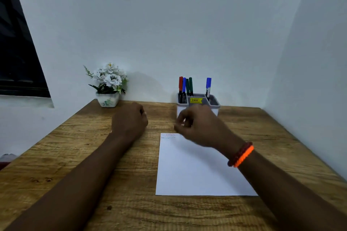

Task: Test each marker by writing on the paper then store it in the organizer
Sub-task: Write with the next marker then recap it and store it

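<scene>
Wooden desk carried the paper, with faint scribbled lines near its far edge, just below the curled fingers of the right hand, which seemed to hold nothing. Left hand rested fisted, apparently empty. Beyond the fingers, five markers stood in the organizer; the task looked nearly finished.

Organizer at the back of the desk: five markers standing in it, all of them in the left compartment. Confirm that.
Not quite. The organizer does hold five markers, but only four stand in its left compartment: red, blue and two green. The fifth, a blue marker, stands apart in the right compartment. The head view shows it.
</scene>
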